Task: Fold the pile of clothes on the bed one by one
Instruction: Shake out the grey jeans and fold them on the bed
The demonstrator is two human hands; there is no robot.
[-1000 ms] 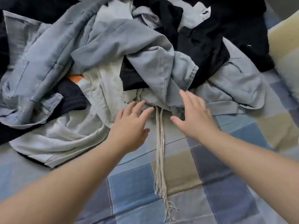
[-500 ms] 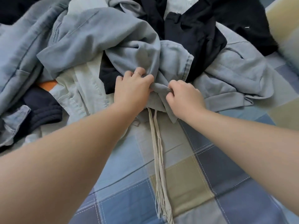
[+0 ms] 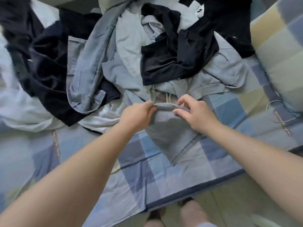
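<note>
The left hand (image 3: 139,112) and the right hand (image 3: 195,113) pinch the top edge of a grey ribbed knit garment (image 3: 165,128), which drapes toward six o'clock over the blue-and-beige checked bedcover (image 3: 147,161). A crumpled black cloth (image 3: 172,63) lies at twelve o'clock, a blue-grey denim jacket (image 3: 91,63) at ten, and a checked pillow (image 3: 282,63) at two.

No text can be read; reddish lettering strips printed on the checked bedsheet (image 3: 164,177), lower left and right, are too blurred.

Head camera looks steeply down, close over the bed (image 3: 164,181).
</note>
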